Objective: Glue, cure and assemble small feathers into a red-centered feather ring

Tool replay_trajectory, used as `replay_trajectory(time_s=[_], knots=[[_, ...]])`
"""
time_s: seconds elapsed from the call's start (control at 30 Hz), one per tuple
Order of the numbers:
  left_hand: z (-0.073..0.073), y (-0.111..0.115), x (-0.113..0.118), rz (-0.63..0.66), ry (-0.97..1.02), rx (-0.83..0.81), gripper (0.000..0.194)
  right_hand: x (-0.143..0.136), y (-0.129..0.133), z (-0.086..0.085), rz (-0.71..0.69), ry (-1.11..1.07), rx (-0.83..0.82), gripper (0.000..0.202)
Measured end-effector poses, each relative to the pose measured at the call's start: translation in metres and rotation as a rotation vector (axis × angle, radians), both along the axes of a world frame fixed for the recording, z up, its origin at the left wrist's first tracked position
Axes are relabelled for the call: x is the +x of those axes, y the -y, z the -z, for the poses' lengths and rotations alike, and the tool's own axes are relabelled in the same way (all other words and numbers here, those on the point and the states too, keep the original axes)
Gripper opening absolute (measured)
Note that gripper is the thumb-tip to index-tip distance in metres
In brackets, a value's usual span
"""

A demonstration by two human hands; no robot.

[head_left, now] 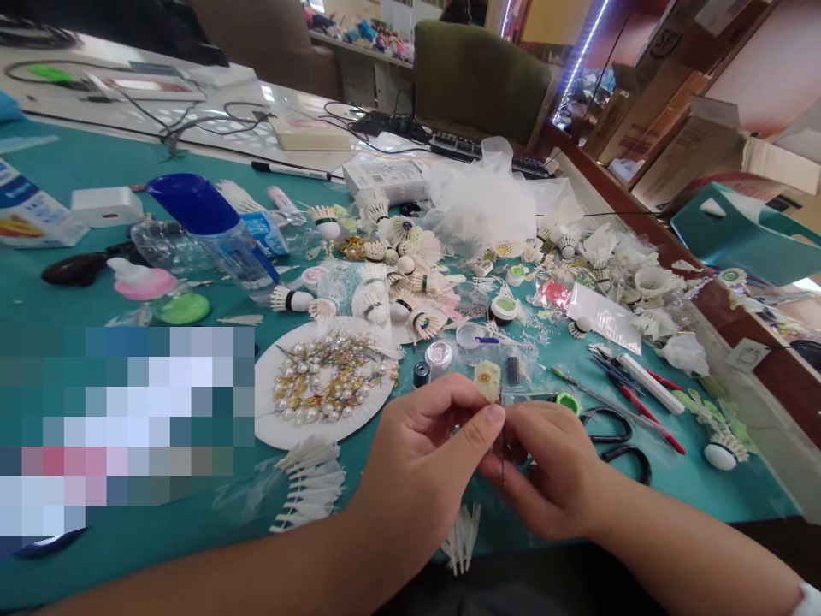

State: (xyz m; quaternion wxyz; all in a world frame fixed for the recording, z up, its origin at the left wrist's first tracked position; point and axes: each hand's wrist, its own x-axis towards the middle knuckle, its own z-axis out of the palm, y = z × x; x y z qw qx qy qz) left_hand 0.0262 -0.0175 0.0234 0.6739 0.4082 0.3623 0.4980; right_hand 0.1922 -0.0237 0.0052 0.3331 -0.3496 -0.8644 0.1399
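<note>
My left hand is closed in a pinch, its thumb and fingertips meeting near the middle of the view. Just above them shows a small pale-yellow petal-like piece with a gold ornament at its centre. Against it, my right hand is closed too, fingers curled around a thin wire-like strand that runs down between the hands; its ends are hidden. White trimmed feathers lie below the hands. Left of them, a white paper plate bears pearl and gold beaded wire sprays.
Shuttlecocks and small jars crowd the green mat behind my hands. To the right lie black-handled scissors, red-handled pliers and a shuttlecock. A blue-capped bottle stands at left. White tulle is heaped behind.
</note>
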Motion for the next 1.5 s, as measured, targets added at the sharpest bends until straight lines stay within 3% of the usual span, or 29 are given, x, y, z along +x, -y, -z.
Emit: replay_trajectory(time_s=[0.47, 0.67, 0.87, 1.1, 1.2, 1.37, 1.5], knots=[[-0.001, -0.001, 0.002, -0.017, 0.094, -0.108, 0.013, -0.002, -0.001, 0.0, 0.028, -0.007, -0.028, 0.012], [-0.002, 0.001, 0.003, -0.069, 0.067, -0.08, 0.013, 0.001, 0.0, -0.001, 0.066, -0.104, -0.084, 0.011], [-0.002, -0.002, 0.003, -0.065, 0.024, -0.049, 0.013, 0.002, 0.005, 0.005, 0.109, -0.298, -0.154, 0.029], [0.0, -0.001, 0.003, -0.092, 0.003, -0.038, 0.012, -0.002, -0.003, 0.013, 0.162, -0.452, -0.027, 0.029], [0.0, 0.001, 0.003, -0.087, -0.016, -0.035, 0.015, 0.0, -0.007, 0.0, 0.266, -0.446, 0.11, 0.026], [0.002, 0.004, 0.003, -0.04, -0.116, -0.02, 0.024, 0.023, 0.003, -0.052, 0.535, -0.092, 0.309, 0.018], [0.009, 0.006, 0.005, -0.032, -0.143, 0.019, 0.031, 0.067, 0.02, -0.083, 0.892, -0.005, 0.307, 0.019]])
